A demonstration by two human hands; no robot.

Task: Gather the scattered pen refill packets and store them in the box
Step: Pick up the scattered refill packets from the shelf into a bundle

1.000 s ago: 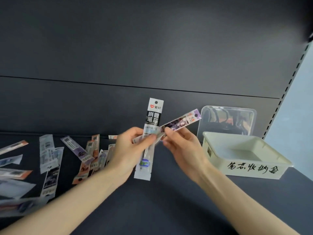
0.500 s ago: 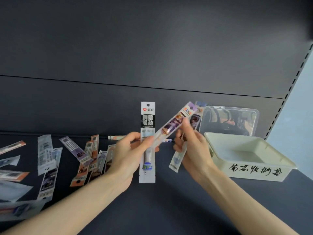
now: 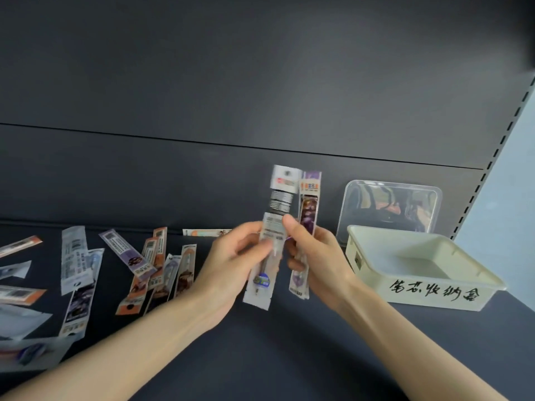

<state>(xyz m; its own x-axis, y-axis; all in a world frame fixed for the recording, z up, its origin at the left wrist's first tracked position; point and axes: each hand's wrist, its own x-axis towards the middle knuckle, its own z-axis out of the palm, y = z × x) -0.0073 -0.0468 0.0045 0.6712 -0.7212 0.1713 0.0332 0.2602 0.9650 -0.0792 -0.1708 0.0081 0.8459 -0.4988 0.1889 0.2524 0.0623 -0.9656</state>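
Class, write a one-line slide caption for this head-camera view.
Both hands hold refill packets upright beside the empty box; more packets lie scattered.

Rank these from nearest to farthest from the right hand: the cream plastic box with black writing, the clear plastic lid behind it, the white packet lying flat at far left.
1. cream plastic box, just right of the right hand.
2. clear plastic lid, behind the box.
3. white packet, far left.

I see both bare forearms reaching in from the near edge and meeting mid-scene. My left hand [image 3: 231, 261] is raised, fingers curled and pinched shut on something thin. My right hand [image 3: 315, 256] sits just beside it, thumb up, fingers likewise closed in a grip.
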